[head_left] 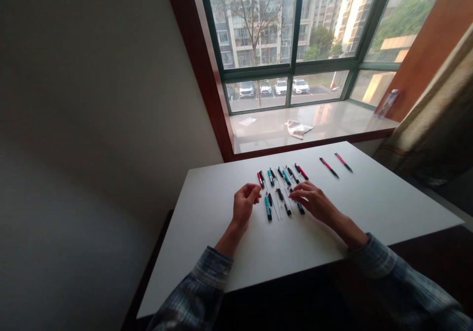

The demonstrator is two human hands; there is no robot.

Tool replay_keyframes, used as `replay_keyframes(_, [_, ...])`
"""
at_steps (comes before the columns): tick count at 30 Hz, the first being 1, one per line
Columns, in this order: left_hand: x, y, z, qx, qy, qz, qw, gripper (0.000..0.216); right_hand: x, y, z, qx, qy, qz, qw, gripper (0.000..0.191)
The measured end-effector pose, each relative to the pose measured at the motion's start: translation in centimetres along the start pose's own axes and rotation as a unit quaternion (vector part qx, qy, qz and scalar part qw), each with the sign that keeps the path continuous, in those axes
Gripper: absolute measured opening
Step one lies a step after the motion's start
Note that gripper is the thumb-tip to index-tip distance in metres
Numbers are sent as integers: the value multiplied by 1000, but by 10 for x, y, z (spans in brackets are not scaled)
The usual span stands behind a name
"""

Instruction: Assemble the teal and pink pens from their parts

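Note:
Disassembled pens lie in two rough rows on the white table (207, 232), with coloured barrels, black parts and thin pale refills side by side. My left hand (246, 202) is closed, its thumb and fingers pressed together just left of the rows, beside a red barrel (260, 180). What it holds, if anything, is hidden. Over the right end of the near row hovers my right hand (312, 198), fingers stretched and slightly apart, tips close to a small black part. Below the left hand's fingertips lies a teal barrel (268, 209). Another red barrel (302, 172) ends the far row.
Two whole red-and-black pens, one (328, 167) nearer and one (343, 162) farther right, lie apart from the rows. Beyond the table, a window sill (258, 139) carries a crumpled cloth (298, 129) and a clear bottle (388, 104). A curtain (432, 119) hangs at right.

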State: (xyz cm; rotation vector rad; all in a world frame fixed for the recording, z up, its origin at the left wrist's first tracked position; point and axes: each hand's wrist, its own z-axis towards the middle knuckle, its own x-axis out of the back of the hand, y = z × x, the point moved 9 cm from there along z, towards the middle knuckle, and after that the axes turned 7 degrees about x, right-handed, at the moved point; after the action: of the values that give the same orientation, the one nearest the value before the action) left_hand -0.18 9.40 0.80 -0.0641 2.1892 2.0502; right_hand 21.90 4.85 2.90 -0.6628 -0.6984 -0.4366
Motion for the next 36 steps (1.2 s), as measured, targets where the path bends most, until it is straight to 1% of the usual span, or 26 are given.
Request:
replay_keyframes(6, [5,0,1,-7,21,8,1000,32,-4,4,-5,-5,1,-4,1000,22])
replay_keyframes(11, [5,0,0,1,18,9,1000,32,-6,10,-8,-8,-2,-6,1000,22])
replay_keyframes(16, [5,1,0,-6,21,10,1000,30,-5,13,-12,-15,8,-6,1000,21])
replay_keyframes(19, [6,0,0,-8,23,7,1000,30,-1,14,-14,-24,21,-11,999,22])
replay_keyframes(21, [6,0,0,-7,24,7,1000,31,8,20,-16,-43,40,-37,998,23])
replay_keyframes(24, [6,1,0,-3,28,9,1000,30,38,49,-28,-119,96,-111,982,28])
replay_keyframes(26, [6,1,0,-5,33,8,999,28,66,78,-47,-196,142,-172,955,33])
replay_keyframes(27, [6,2,0,-8,35,7,999,27,78,94,-57,-234,148,-198,940,34])
replay_keyframes(29, [5,2,0,-13,35,8,999,27,92,124,-76,-297,125,-230,918,37])
replay_keyframes(31, [3,2,0,-19,29,19,999,27,100,149,-91,-337,92,-254,902,42])
replay_keyframes(32, [2,2,0,-24,26,29,999,27,101,159,-95,-350,76,-263,896,41])
replay_keyframes(34, [0,4,-2,-37,22,51,998,28,104,173,-99,-369,54,-276,886,32])
replay_keyframes(36, [1,6,-3,-54,22,73,996,28,108,182,-96,-384,60,-268,882,27])
